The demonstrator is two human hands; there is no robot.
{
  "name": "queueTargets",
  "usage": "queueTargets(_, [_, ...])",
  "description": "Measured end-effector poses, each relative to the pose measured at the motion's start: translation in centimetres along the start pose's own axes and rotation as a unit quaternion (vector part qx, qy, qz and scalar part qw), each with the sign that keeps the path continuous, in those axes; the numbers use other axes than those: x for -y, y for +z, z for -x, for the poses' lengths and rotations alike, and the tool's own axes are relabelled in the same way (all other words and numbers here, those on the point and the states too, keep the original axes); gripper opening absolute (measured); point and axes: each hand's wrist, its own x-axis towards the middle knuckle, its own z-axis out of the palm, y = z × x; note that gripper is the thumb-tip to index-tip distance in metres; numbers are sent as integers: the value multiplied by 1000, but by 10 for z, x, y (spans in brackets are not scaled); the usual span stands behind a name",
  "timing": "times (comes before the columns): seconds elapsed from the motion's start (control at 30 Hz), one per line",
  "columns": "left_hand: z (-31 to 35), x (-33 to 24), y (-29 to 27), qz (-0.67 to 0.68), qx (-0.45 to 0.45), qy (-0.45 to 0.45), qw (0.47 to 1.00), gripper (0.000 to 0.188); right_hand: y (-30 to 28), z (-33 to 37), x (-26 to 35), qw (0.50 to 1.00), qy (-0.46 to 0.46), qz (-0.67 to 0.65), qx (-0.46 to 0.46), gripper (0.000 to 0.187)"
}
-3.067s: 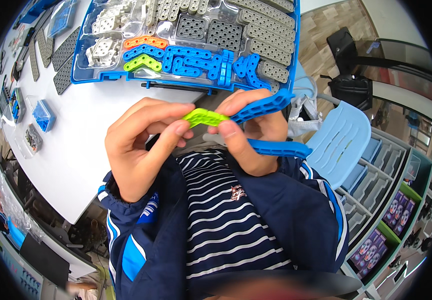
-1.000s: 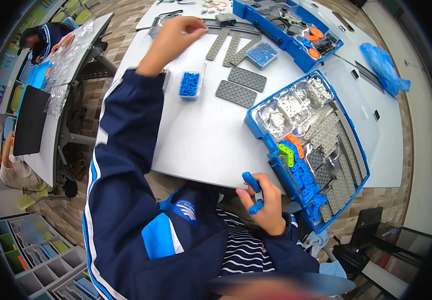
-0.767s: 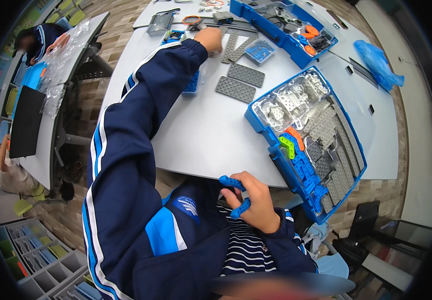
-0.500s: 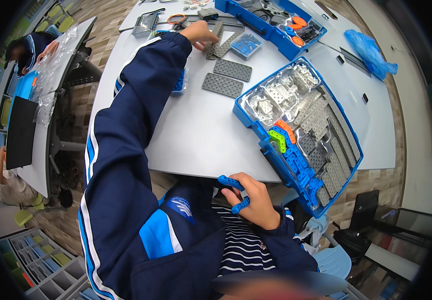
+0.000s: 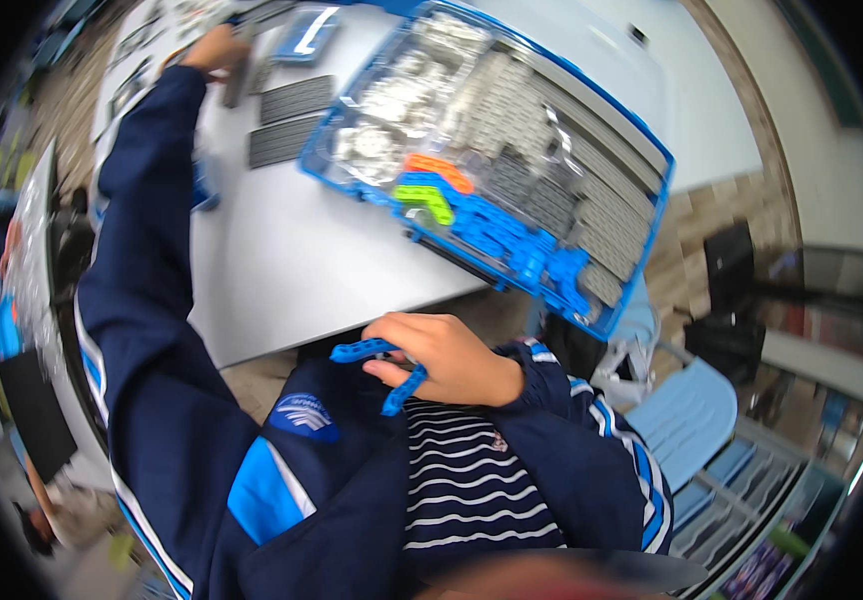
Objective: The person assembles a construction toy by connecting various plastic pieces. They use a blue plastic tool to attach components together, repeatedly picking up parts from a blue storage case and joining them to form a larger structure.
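Observation:
My left hand (image 5: 217, 52) reaches to the far left of the table, at the upper end of a grey strip-like plate (image 5: 238, 82). Motion blurs its fingers, so a grip on that plate cannot be made out. Close to my body, beyond the table's near edge, my right hand (image 5: 457, 362) is closed on a blue plastic connector piece (image 5: 357, 350). Two blue arms of it stick out from between thumb and fingers; its middle is hidden. Two dark grey perforated plates (image 5: 297, 98) lie side by side, to the right of my left hand.
A blue case (image 5: 607, 325) of sorted parts spans the table's right side: white pieces, grey beams, blue, orange and green connectors. A small box of blue parts (image 5: 309, 36) stands behind the plates; another blue container (image 5: 204, 185) is partly behind my left sleeve. A light-blue chair (image 5: 687, 410) is at right.
The view has swung to the right, so the table and case appear shifted left. My right hand still holds the blue connector piece. My left hand remains among the grey plates, now blurred.

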Motion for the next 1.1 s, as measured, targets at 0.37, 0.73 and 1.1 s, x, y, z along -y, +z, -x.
queueTargets(0.37, [-20,-17,23,-67,8,25,997,49,-7,10,-19,999,-39,-10,-23,27])
queueTargets(0.73, [-18,-10,10,-30,85,-38,995,36,-56,43,18,987,-80,-135,-15,28])
queueTargets(1.1, [-20,-18,16,-152,75,42,985,50,-79,48,18,991,-37,-128,-22,23])
